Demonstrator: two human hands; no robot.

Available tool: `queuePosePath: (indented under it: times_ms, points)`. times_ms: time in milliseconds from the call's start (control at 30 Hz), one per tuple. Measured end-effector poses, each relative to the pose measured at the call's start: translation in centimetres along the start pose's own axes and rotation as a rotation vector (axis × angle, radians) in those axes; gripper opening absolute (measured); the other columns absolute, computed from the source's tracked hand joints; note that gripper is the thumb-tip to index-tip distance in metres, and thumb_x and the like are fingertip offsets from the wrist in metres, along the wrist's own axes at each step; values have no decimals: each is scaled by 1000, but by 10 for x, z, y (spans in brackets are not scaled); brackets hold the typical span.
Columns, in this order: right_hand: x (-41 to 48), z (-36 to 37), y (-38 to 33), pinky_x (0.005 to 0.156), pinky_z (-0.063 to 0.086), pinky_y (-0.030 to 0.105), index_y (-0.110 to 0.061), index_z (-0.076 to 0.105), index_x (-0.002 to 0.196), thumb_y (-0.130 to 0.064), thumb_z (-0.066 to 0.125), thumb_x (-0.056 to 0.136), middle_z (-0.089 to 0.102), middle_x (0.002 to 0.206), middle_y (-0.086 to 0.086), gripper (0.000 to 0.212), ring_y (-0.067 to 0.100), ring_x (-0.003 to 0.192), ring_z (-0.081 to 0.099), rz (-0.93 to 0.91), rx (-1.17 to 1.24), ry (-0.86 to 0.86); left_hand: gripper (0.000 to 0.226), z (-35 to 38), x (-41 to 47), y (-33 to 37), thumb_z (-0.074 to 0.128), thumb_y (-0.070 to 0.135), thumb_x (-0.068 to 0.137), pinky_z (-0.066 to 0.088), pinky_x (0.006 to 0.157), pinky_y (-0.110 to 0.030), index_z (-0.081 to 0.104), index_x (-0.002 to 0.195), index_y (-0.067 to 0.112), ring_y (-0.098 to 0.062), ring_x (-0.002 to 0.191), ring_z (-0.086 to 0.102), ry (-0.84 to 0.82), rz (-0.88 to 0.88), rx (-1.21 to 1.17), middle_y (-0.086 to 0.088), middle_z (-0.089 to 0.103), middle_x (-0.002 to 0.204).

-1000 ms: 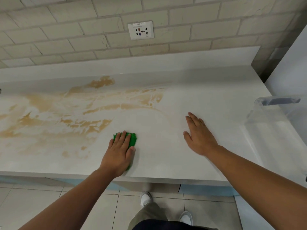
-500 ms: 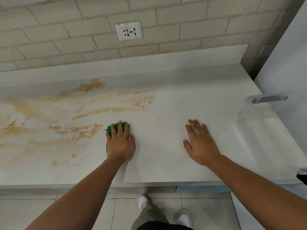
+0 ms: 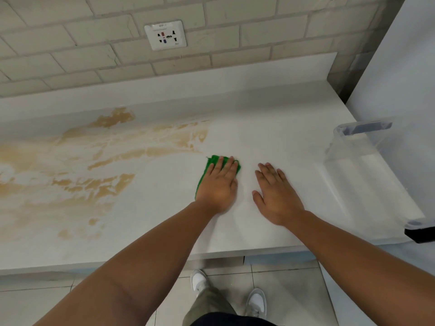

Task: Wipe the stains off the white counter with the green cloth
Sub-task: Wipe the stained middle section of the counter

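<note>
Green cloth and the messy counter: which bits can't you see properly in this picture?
Head view:
- green cloth: mostly under the left hand, so its full shape is hidden.
- stains: cut off by the left picture edge, so their end is unseen.
- clear bin: cut off by the right edge.
- socket label: too small to read.

grips: two, left grip (image 3: 217,184) and right grip (image 3: 277,195)
bare forearms (image 3: 146,267): two
green cloth (image 3: 211,161): one
bench (image 3: 282,137): one
brown stains (image 3: 113,184): several smeared patches, merged past counting
wall socket (image 3: 165,35): one
clear tub (image 3: 353,147): one
white shoes (image 3: 199,281): two
brick wall (image 3: 235,27): one
</note>
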State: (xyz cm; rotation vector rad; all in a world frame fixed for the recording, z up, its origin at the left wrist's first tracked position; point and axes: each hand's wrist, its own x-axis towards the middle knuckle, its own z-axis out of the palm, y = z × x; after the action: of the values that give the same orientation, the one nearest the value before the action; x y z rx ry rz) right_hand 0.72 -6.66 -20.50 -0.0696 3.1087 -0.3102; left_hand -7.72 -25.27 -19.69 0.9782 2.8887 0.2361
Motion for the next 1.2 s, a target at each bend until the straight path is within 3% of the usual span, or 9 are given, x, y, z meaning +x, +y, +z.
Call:
queuePosePath:
  times_ms: [133,300,433,500,567,700,800,1000,1200]
  points:
    - [-1,-2,2,123,6,43,-5,27,152,-47,8,90,16,163,12,77,25,151,9,-8,22,-11,55,6,-28,10,21,34,101,2,123,-40,19,155,21,-19,151,0,-27,181,-20,4,14,162]
    - [-1,-4,1,123,3,42,-6,22,154,-46,7,87,11,164,10,79,23,151,3,-3,16,-40,54,0,-90,-5,23,34,103,-3,122,-32,16,156,24,-9,150,-6,-66,232,-128,12,9,162]
    - [-1,-2,1,123,3,41,-7,19,155,-45,7,88,8,164,9,77,22,152,0,-5,14,-44,56,-21,-117,-40,34,18,101,-5,120,-22,19,154,25,3,147,-5,-185,112,-443,16,10,161]
    - [-1,-1,2,123,2,41,-7,18,155,-45,9,90,7,164,9,76,22,152,0,-5,15,-42,57,-25,-122,-56,35,15,102,-8,117,-15,16,154,26,1,147,-6,-207,98,-390,15,5,161]
    - [0,1,2,123,3,42,-7,18,155,-46,7,89,7,165,8,77,21,152,0,-6,15,-34,56,-22,-124,-65,29,25,101,-11,116,-14,10,153,26,-5,149,-7,-153,42,-308,13,-1,160]
    - [0,2,2,123,5,42,-8,18,155,-47,6,89,7,165,8,78,21,152,-1,1,17,-27,64,-8,-96,-60,13,47,100,-6,121,-30,5,156,15,-16,150,-9,-5,-236,-182,4,-5,161]
    - [-1,2,2,123,6,43,-8,18,155,-46,7,90,7,165,8,76,21,152,-1,-3,13,-20,63,-2,-55,-52,14,42,104,-1,122,-39,5,155,8,-22,151,-5,40,-326,-96,-7,0,164]
    - [-2,2,2,123,9,44,-5,26,153,-44,12,92,15,163,11,73,24,151,7,-14,33,12,61,-2,6,-16,19,32,102,-3,122,-41,1,155,8,-26,150,-8,-56,-212,-32,-9,-5,163]
    - [6,1,0,122,15,43,-4,40,146,-41,17,90,35,155,13,71,27,146,26,38,149,76,62,5,-27,17,26,27,100,-6,122,-37,7,156,11,-21,150,-7,-40,78,-62,-6,0,164]
